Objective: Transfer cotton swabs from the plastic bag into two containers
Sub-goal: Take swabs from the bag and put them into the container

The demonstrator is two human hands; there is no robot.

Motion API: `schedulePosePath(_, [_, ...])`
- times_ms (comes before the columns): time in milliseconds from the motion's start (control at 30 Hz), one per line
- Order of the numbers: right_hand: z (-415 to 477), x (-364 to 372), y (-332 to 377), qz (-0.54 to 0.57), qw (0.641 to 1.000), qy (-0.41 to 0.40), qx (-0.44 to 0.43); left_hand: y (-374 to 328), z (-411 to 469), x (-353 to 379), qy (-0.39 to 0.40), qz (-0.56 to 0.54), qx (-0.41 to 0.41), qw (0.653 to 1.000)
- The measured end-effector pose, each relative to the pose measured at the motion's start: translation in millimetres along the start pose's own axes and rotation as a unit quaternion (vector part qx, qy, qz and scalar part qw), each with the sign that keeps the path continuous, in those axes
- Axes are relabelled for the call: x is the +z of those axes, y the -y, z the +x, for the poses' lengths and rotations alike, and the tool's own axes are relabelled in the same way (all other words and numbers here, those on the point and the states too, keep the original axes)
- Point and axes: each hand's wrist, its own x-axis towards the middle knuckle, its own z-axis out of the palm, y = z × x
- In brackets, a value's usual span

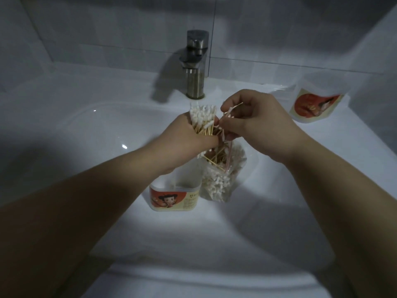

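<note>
We list:
- Cotton swabs: thin wooden sticks with fluffy white tips, a thick bundle gripped in our left hand over the glossy white sink.
- Right hand: fingers pinching a few loose swabs beside the bundle.
- Plastic bag: clear, crinkled and full of swabs, standing against a rounded translucent container with a red cartoon label.
- Second container: on the counter, right of the brushed-metal tap.

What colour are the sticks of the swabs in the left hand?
Light yellowish tan, with white tips; the swabs show best in the head view.
</note>
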Motion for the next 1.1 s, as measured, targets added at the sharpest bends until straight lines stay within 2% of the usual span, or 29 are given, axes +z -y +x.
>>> schedulePosePath(200, [0.7, -1.7, -0.6, 0.038, 0.999, -0.021, 0.025, -4.7, -0.2, 0.8, 0.021, 0.009, 0.006, 1.0])
schedulePosePath(400, [2.4, -1.1, 0.5, 0.143, 0.988, -0.027, 0.046, -3.6, -1.7, 2.7, 0.013, 0.02, -0.01, 1.0])
schedulePosePath(533, [4.9, -3.1, -0.5, 0.151, 0.985, -0.071, 0.035, -2.4, -0.9, 3.8, 0.01, 0.04, -0.019, 0.999])
schedulePosePath(700, [6.9, -7.3, 0.7, 0.169, 0.977, -0.133, 0.009, -1.3, 0.1, 6.0, -0.024, -0.02, -0.041, 0.999])
schedulePosePath(1100, [6.2, -2.2, 1.1, 0.208, 0.959, -0.195, 0.011, -0.7, 0.8, 5.7, -0.022, 0.006, -0.044, 0.999])
